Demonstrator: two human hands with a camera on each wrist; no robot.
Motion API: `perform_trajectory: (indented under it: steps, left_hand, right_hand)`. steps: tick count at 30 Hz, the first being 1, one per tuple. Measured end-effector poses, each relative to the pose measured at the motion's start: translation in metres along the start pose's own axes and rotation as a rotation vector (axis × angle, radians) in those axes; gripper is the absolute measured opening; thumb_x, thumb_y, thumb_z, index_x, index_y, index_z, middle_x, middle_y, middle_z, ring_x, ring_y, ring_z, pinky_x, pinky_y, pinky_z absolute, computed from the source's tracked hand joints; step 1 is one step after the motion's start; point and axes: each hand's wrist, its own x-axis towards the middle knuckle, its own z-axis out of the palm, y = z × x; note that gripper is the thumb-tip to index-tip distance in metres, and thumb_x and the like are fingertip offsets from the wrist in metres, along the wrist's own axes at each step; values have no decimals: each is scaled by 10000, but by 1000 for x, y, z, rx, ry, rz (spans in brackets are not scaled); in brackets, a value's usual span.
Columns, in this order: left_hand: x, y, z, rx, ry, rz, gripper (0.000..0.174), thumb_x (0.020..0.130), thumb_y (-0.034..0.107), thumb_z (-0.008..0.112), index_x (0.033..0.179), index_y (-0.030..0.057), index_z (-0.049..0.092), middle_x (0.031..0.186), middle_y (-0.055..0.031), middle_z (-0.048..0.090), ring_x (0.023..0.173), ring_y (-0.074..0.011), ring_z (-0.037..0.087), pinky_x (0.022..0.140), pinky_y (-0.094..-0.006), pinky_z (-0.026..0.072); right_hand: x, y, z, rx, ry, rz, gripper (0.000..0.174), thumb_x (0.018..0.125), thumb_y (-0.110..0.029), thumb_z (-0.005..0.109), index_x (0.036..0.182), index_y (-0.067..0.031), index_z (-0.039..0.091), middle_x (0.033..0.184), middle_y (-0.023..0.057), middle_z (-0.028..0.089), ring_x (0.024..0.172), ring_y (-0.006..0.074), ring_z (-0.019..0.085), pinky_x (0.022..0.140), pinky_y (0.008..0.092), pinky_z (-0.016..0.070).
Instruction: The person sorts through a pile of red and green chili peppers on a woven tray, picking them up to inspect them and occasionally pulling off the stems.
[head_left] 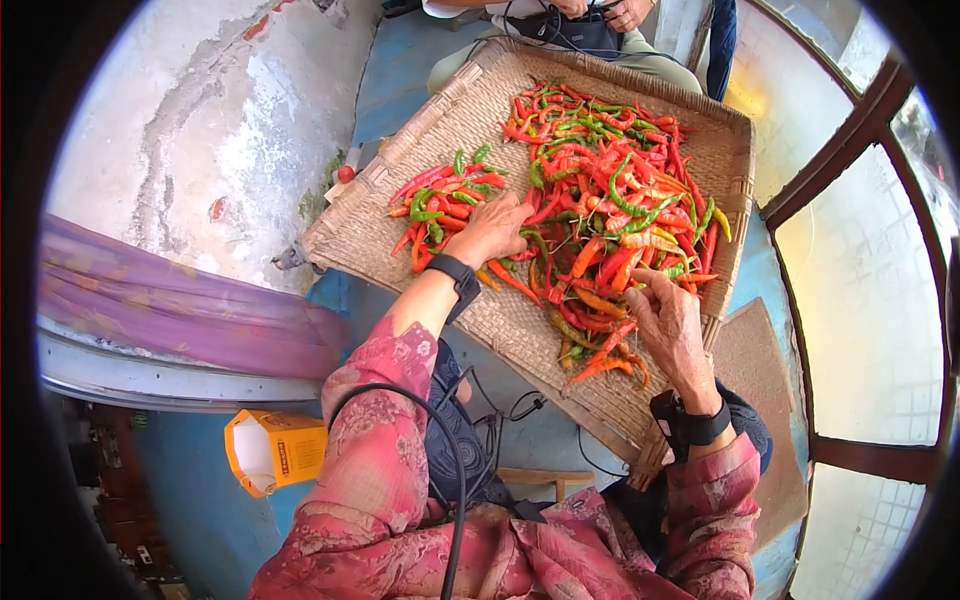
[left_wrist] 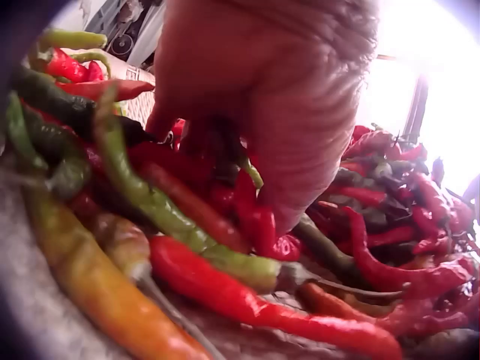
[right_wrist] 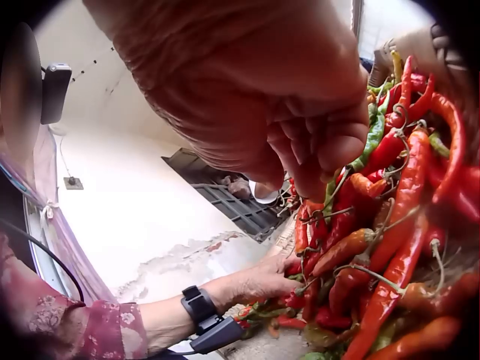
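Note:
A large heap of red, green and orange chili peppers (head_left: 620, 220) lies in a wide woven basket (head_left: 400, 135). A smaller group of mostly red chilies (head_left: 440, 200) sits at the basket's left. Between the two groups my left hand (head_left: 492, 232) reaches down, its thumb and fingers around red chilies (left_wrist: 259, 225); its fingertips are partly hidden among them. At the near right side of the heap is my right hand (head_left: 668, 325). In the right wrist view, that hand's curled fingers (right_wrist: 300, 142) and thumb come together at a chili by its green stem.
Across the basket sits another person, whose hands (head_left: 600, 10) show at the top. A yellow box (head_left: 275, 450) stands on the blue floor at the left. Black cables (head_left: 490, 420) hang below the basket. A purple curtain (head_left: 190, 290) is at the left, windows (head_left: 870, 300) at the right.

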Motion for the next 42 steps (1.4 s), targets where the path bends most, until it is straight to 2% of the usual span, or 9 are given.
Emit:
perform_trajectory:
  steps: [4, 6, 14, 20, 26, 30, 37, 40, 42]
  left_hand:
    - [-27, -4, 4, -196, 219, 98, 336, 675, 172, 648, 969, 44, 550, 931, -159, 532, 918, -331, 561, 773, -401, 450]
    - [-40, 2, -4, -409, 261, -59, 308, 686, 162, 642, 946, 27, 548, 919, -161, 552, 911, -331, 569, 792, -396, 453]
    - [-65, 21, -17, -427, 546, -64, 354, 778, 136, 599, 1097, -9, 550, 1027, -196, 601, 981, -351, 567, 871, -417, 446]
    - [-68, 48, -36, -436, 548, 73, 396, 778, 32, 574, 1172, 21, 533, 1109, -177, 581, 1054, -333, 547, 908, -401, 442]
    - [-68, 74, -36, -641, 553, 178, 338, 790, 79, 604, 1116, 11, 542, 997, -170, 596, 932, -351, 582, 803, -396, 473]
    - [-64, 84, -29, -681, 561, 287, 322, 825, 137, 611, 1116, 20, 536, 967, -158, 594, 906, -345, 592, 764, -394, 481]
    - [-65, 94, -26, -780, 473, 296, 373, 857, 273, 625, 1104, 1, 557, 940, -144, 620, 866, -269, 637, 731, -336, 495]
    - [-61, 87, -31, -705, 521, 280, 332, 818, 157, 642, 1106, 26, 543, 975, -170, 605, 907, -337, 607, 748, -383, 489]
    - [-61, 83, -38, -711, 462, 105, 345, 802, 147, 665, 1087, 0, 538, 946, -174, 629, 856, -332, 630, 727, -377, 500]
  right_hand:
    - [-9, -3, 4, 47, 11, -43, 144, 816, -51, 608, 936, 28, 622, 613, 164, 584, 568, 271, 607, 537, 348, 462]
    - [-13, -7, 4, 83, -36, 1, 137, 810, -45, 607, 926, 25, 626, 644, 180, 598, 597, 285, 623, 560, 351, 476]
    - [-20, -11, 20, 47, -105, -143, 131, 814, -50, 610, 929, 10, 628, 695, 189, 610, 655, 326, 627, 601, 356, 489]
    - [-21, -16, 28, 86, -118, -124, 225, 826, -29, 604, 1048, 8, 590, 884, 175, 622, 712, 279, 619, 639, 338, 486]
    - [-12, -26, 41, 122, -65, -57, 394, 802, -69, 659, 1176, -24, 542, 986, 143, 582, 651, 233, 585, 617, 330, 482]
    - [-2, -18, 50, 113, -53, -166, 419, 798, -68, 668, 1196, -44, 536, 953, 132, 564, 626, 199, 579, 594, 308, 476]
    - [-3, -16, 51, 147, -38, -164, 168, 819, -51, 637, 967, -21, 565, 825, 117, 544, 654, 228, 583, 585, 335, 455]
    - [-6, -14, 54, 186, -30, -220, 107, 845, -27, 597, 940, -26, 547, 745, 120, 523, 613, 241, 558, 556, 331, 441]
    - [-7, -11, 53, 273, 4, -66, 74, 884, -49, 562, 953, -32, 544, 703, 84, 535, 570, 178, 535, 531, 303, 437]
